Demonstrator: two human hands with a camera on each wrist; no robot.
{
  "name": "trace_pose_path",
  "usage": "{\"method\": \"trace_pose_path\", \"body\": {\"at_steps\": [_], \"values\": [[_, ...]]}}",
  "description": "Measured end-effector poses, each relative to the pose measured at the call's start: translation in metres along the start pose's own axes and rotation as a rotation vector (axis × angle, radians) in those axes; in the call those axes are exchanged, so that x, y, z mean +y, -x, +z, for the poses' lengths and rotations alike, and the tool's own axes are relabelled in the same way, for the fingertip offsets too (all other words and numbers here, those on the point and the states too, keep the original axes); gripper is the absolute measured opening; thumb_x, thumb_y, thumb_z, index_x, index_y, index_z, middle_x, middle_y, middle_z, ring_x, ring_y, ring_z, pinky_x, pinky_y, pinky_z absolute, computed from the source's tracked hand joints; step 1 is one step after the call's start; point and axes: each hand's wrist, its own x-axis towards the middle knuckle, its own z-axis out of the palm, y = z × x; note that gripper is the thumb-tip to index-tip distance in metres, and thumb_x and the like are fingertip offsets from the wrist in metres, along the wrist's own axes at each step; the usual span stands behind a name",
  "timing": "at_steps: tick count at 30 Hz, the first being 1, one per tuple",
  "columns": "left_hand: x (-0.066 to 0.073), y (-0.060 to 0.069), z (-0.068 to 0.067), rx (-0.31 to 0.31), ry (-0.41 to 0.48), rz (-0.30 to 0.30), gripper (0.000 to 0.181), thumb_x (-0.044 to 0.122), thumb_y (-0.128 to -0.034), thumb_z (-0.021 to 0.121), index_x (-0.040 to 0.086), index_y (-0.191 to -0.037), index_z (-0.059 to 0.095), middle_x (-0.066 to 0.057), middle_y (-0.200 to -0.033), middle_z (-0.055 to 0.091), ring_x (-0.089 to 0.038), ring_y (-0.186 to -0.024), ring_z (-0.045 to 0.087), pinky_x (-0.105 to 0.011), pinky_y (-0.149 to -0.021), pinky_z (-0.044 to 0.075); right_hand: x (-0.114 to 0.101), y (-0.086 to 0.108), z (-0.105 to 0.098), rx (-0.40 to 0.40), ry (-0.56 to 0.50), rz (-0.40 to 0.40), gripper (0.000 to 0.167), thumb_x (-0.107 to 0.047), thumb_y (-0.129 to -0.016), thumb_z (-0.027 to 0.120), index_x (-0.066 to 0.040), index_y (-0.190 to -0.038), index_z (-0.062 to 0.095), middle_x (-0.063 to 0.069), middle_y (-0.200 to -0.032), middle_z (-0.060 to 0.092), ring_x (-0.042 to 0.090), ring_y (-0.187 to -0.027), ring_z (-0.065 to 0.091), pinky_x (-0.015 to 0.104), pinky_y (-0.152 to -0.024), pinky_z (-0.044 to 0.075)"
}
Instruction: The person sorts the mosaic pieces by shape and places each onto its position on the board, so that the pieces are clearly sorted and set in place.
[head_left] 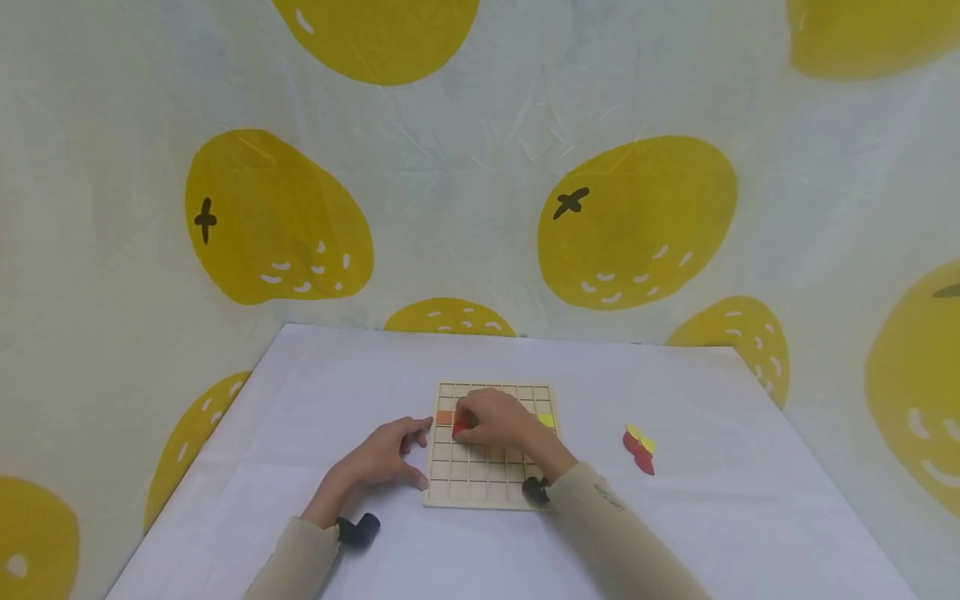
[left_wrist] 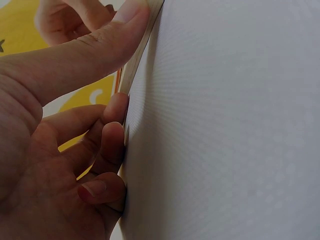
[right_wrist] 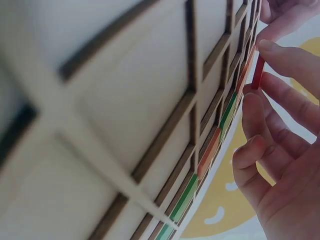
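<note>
A pale wooden grid board (head_left: 452, 493) lies on the white table. Over its left part, my right hand (head_left: 495, 417) pinches a thin red piece (right_wrist: 258, 72) between thumb and fingers, tilted at the grid. My left hand (head_left: 381, 454) rests along the board's left edge, its thumb (left_wrist: 107, 42) and fingertips touching the side. In the grid sit an orange tile (head_left: 444, 417) at the left and a yellow tile (head_left: 547, 420) at the right. The right wrist view shows green tiles (right_wrist: 228, 111) and another orange tile (right_wrist: 208, 151) between them; my right hand hides these from the head view.
Loose red pieces (head_left: 642, 459) and yellow pieces (head_left: 640, 437) lie together on the table (head_left: 720, 517) right of the board. Black wrist devices (head_left: 360, 531) sit at both cuffs. A sheet (head_left: 465, 208) with yellow fruit prints hangs behind the table.
</note>
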Motion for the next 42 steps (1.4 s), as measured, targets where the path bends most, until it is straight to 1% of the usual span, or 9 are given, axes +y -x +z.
{"method": "trace_pose_path", "body": {"at_steps": [7,10,14,21,33,39,42], "values": [[-0.001,0.0,-0.001,-0.005,-0.006,0.022,0.102,0.028,-0.0632,0.099,0.006,-0.151,0.052,0.007,-0.104,0.059,-0.015,-0.092,0.048,-0.026,-0.075,0.04,-0.008,-0.004,-0.002,-0.022,0.006,0.006,0.014,-0.036,-0.091,0.078,-0.026,-0.092,0.07,-0.013,-0.083,0.062,0.007,-0.08,0.056,0.025,-0.076,0.048],[-0.002,0.0,-0.001,-0.007,-0.006,0.03,0.102,0.028,-0.0632,0.099,0.005,-0.15,0.052,0.007,-0.104,0.059,-0.016,-0.092,0.048,-0.026,-0.075,0.04,-0.01,-0.007,0.0,-0.036,0.024,0.022,0.014,-0.036,-0.091,0.079,-0.026,-0.092,0.069,-0.013,-0.083,0.061,0.008,-0.079,0.056,0.024,-0.075,0.048],[-0.002,0.001,-0.001,-0.006,-0.002,0.023,0.101,0.027,-0.0631,0.099,0.005,-0.15,0.052,0.007,-0.104,0.059,-0.016,-0.092,0.048,-0.026,-0.076,0.04,-0.014,-0.008,0.0,-0.047,0.055,0.037,0.014,-0.034,-0.09,0.08,-0.025,-0.092,0.07,-0.012,-0.082,0.06,0.009,-0.078,0.055,0.025,-0.073,0.048],[0.001,0.001,-0.001,-0.004,0.002,0.0,0.101,0.026,-0.0628,0.099,0.006,-0.15,0.053,0.007,-0.104,0.059,-0.016,-0.093,0.049,-0.026,-0.076,0.041,-0.018,-0.009,-0.003,-0.039,0.093,0.019,0.012,-0.031,-0.09,0.08,-0.023,-0.091,0.072,-0.011,-0.081,0.06,0.009,-0.077,0.054,0.027,-0.071,0.046],[0.001,0.001,0.0,-0.001,0.002,-0.011,0.1,0.026,-0.0635,0.099,0.008,-0.151,0.053,0.007,-0.103,0.059,-0.015,-0.094,0.048,-0.027,-0.077,0.041,-0.019,-0.013,-0.002,-0.041,0.101,-0.003,0.01,-0.029,-0.089,0.081,-0.026,-0.087,0.071,-0.013,-0.081,0.061,0.008,-0.077,0.055,0.028,-0.073,0.048],[0.002,0.0,-0.001,-0.002,0.002,-0.008,0.1,0.026,-0.0636,0.099,0.007,-0.151,0.052,0.007,-0.104,0.059,-0.015,-0.093,0.049,-0.026,-0.078,0.041,-0.02,-0.014,-0.001,-0.038,0.093,0.0,0.008,-0.028,-0.089,0.081,-0.025,-0.091,0.073,-0.013,-0.083,0.062,0.008,-0.079,0.056,0.027,-0.073,0.048],[0.002,0.001,-0.001,-0.005,0.0,-0.001,0.1,0.025,-0.0642,0.099,0.006,-0.151,0.052,0.007,-0.104,0.059,-0.015,-0.093,0.049,-0.026,-0.077,0.041,-0.02,-0.016,-0.001,-0.037,0.093,-0.001,0.009,-0.029,-0.088,0.081,-0.025,-0.09,0.073,-0.013,-0.083,0.062,0.007,-0.078,0.056,0.027,-0.072,0.047]]}}
